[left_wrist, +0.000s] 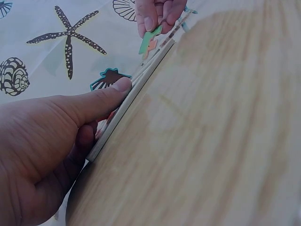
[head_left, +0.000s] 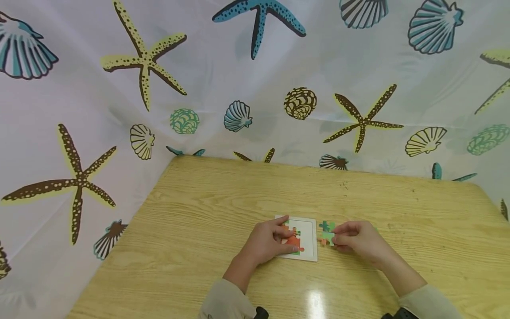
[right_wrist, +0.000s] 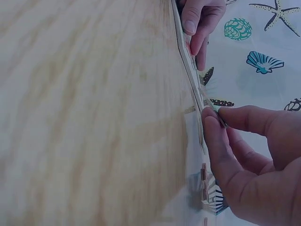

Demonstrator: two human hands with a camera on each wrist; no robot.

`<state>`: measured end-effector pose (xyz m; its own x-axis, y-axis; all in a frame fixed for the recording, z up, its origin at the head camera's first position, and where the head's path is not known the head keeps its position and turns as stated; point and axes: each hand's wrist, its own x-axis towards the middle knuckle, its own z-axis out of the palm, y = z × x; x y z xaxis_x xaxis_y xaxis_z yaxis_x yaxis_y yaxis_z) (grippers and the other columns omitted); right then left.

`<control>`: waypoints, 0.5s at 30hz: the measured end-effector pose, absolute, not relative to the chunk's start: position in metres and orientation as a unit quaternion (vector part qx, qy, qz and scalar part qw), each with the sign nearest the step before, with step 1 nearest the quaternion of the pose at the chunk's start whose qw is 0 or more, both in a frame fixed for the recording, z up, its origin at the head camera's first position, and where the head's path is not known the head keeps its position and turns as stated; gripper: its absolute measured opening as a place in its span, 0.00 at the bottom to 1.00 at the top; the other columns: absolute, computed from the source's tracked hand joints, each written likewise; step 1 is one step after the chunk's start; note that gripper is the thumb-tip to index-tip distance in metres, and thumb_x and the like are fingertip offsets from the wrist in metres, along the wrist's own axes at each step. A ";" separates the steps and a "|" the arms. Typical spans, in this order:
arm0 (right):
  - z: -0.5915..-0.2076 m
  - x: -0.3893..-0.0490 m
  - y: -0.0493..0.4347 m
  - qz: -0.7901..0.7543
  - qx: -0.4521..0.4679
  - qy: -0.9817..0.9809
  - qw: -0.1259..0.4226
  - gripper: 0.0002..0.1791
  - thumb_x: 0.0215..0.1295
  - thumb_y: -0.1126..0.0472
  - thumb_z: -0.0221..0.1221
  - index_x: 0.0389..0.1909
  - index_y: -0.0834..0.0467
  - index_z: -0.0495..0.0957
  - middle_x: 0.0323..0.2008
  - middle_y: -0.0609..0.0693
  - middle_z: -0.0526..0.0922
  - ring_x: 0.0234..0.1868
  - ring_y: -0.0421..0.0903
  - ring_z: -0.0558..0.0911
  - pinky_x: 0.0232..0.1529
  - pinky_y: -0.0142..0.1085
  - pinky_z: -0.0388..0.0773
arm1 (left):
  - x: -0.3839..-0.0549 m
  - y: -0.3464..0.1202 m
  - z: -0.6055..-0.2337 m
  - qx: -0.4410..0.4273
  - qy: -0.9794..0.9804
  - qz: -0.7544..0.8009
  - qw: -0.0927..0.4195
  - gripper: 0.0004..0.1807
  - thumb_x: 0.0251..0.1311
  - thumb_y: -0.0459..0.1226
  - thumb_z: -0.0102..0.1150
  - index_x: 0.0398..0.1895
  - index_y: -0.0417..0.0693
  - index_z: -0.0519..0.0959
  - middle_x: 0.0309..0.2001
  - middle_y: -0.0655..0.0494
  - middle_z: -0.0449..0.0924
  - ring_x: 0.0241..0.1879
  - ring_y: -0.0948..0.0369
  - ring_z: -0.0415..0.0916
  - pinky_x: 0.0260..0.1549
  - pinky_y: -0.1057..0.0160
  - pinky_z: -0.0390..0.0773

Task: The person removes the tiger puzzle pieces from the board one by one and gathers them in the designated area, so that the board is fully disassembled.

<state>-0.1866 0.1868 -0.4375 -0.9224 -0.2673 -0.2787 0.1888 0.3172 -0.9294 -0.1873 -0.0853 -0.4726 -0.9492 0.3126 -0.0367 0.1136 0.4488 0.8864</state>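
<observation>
A square white puzzle tray (head_left: 308,237) lies on the table, its left part filled with joined red, orange and green puzzle pieces (head_left: 293,240). My left hand (head_left: 262,241) rests over these pieces; its thumb lies along the tray's near side in the left wrist view. Just right of the tray, my right hand (head_left: 361,241) pinches a light-green and orange puzzle piece (left_wrist: 147,41) between thumb and fingers. This piece is held above the table, apart from the tray. The right hand's fingers hide part of it.
Teal and green loose puzzle pieces (head_left: 324,226) lie right of the tray, partly behind the held one. A bit of green shows behind the right hand. The wooden table (head_left: 191,239) meets a shell-and-starfish patterned cloth (head_left: 263,102) at its back and left.
</observation>
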 end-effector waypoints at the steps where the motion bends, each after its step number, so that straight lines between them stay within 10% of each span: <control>1: -0.438 -0.186 0.187 -0.583 -0.025 0.788 0.195 0.17 0.66 0.69 0.61 0.51 0.77 0.75 0.40 0.57 0.86 0.39 0.44 0.86 0.43 0.37 0.85 | -0.187 -0.085 -0.473 0.126 0.846 0.509 0.097 0.18 0.48 0.40 0.78 0.44 0.45 0.89 0.73 0.54 0.67 0.24 0.66 0.65 0.24 0.73 0.66; 15: -0.439 -0.185 0.183 -0.484 -0.015 0.863 0.148 0.12 0.61 0.67 0.66 0.42 0.71 0.82 0.35 0.56 0.87 0.33 0.42 0.85 0.35 0.35 0.84 | -0.188 -0.083 -0.474 0.124 0.850 0.503 0.090 0.19 0.47 0.40 0.79 0.44 0.46 0.89 0.72 0.54 0.68 0.31 0.64 0.73 0.26 0.74 0.67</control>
<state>-0.1851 0.1832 -0.4388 -0.9559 -0.1688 -0.2403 0.1169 0.5319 -0.8387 -0.1880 -0.0831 -0.4740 -0.9528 0.3024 -0.0281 0.1208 0.4625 0.8783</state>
